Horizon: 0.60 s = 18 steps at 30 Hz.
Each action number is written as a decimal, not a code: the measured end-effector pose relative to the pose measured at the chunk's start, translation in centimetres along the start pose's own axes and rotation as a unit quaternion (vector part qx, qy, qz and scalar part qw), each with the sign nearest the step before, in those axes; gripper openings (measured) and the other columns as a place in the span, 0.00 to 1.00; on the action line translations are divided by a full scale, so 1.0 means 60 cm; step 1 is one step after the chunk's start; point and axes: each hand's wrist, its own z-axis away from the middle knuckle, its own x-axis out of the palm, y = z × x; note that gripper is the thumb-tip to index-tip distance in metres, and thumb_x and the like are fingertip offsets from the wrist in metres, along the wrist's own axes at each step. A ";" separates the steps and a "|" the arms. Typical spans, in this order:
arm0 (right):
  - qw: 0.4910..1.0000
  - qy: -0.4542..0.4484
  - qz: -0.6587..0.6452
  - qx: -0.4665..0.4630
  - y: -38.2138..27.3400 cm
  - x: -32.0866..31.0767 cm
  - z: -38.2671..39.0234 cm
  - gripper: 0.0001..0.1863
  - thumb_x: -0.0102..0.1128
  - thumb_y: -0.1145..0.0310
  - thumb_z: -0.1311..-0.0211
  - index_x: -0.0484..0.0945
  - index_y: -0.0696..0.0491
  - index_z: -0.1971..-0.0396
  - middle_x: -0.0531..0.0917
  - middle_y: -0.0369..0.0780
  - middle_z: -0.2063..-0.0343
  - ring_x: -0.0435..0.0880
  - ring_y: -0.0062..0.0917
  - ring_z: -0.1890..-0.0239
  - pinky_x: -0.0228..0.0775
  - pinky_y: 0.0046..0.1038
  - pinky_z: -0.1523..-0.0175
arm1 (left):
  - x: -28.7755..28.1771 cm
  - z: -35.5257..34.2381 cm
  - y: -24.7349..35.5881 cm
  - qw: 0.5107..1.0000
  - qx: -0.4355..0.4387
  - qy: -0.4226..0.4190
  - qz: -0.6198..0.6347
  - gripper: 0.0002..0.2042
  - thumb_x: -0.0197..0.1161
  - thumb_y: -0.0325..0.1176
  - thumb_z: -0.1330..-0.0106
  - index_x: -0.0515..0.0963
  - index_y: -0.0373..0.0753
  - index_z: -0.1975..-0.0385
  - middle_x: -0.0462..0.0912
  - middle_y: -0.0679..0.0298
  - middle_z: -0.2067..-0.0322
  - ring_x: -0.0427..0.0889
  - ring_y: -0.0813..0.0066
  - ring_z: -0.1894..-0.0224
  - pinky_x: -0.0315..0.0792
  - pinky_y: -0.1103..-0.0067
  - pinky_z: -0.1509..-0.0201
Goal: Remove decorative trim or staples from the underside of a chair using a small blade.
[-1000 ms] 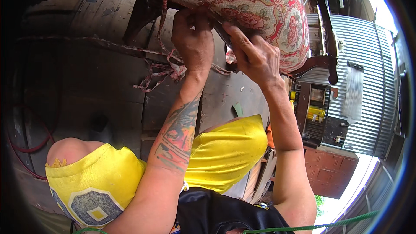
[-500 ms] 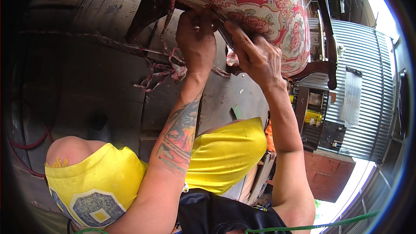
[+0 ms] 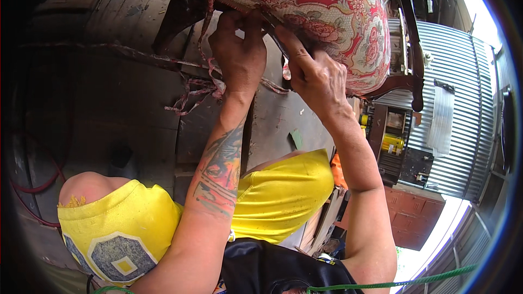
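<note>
A chair seat in flowered red and cream fabric (image 3: 321, 11) fills the top of the view, with dark curved wooden legs (image 3: 177, 19). At its lower edge my left hand (image 3: 239, 49) pinches with thumb and fingers; what lies between them is too small to make out. Just to the right, my right hand (image 3: 316, 73) is closed on a thin dark metal tool (image 3: 279, 42), its index finger stretched along it toward the left fingertips. The tool's exact kind is unclear. A patterned fabric cord (image 3: 210, 8) hangs beside my left hand, ending in a loose tangle (image 3: 199, 90).
Below lies a grey boarded floor (image 3: 272, 117) with a small green scrap (image 3: 296, 139). A dark red hose (image 3: 35, 188) curves at the left. Right of my arm stand a shelf with yellow items (image 3: 392, 143), a reddish-brown cabinet (image 3: 414, 212) and a corrugated metal wall (image 3: 463, 114).
Both hands have shifted slightly left along the seat's edge, the tool moving with the right one. My grip looks the same.
</note>
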 end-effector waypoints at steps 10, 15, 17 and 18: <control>0.996 0.090 -0.005 -0.027 0.031 0.011 0.032 0.39 0.67 0.68 0.38 0.70 0.21 0.28 0.78 0.39 0.79 0.82 0.33 0.81 0.77 0.38 0.77 | 0.007 0.003 0.020 1.000 -0.014 0.006 0.005 0.12 0.69 0.33 0.29 0.79 0.28 0.65 0.87 0.55 0.70 0.86 0.70 0.68 0.77 0.73 0.60; 0.996 0.066 -0.031 -0.052 0.039 -0.022 0.038 0.34 0.70 0.73 0.41 0.80 0.31 0.34 0.76 0.37 0.80 0.79 0.31 0.81 0.77 0.38 0.73 | 0.012 0.013 0.039 0.998 -0.031 0.007 0.049 0.11 0.66 0.33 0.27 0.79 0.29 0.60 0.86 0.57 0.68 0.84 0.72 0.65 0.77 0.74 0.58; 0.994 0.076 -0.026 -0.074 0.039 -0.027 0.026 0.36 0.69 0.70 0.39 0.76 0.26 0.31 0.74 0.36 0.81 0.78 0.30 0.82 0.76 0.37 0.76 | 0.017 0.013 0.041 0.995 -0.039 0.026 0.087 0.10 0.65 0.33 0.26 0.79 0.29 0.59 0.86 0.57 0.67 0.84 0.72 0.64 0.76 0.74 0.58; 0.992 0.083 -0.020 -0.092 0.037 -0.029 0.021 0.38 0.68 0.67 0.37 0.71 0.22 0.28 0.72 0.36 0.82 0.77 0.28 0.84 0.74 0.35 0.78 | 0.015 0.013 0.041 0.990 -0.049 0.041 0.125 0.10 0.64 0.32 0.26 0.79 0.30 0.57 0.86 0.58 0.66 0.83 0.72 0.64 0.76 0.74 0.58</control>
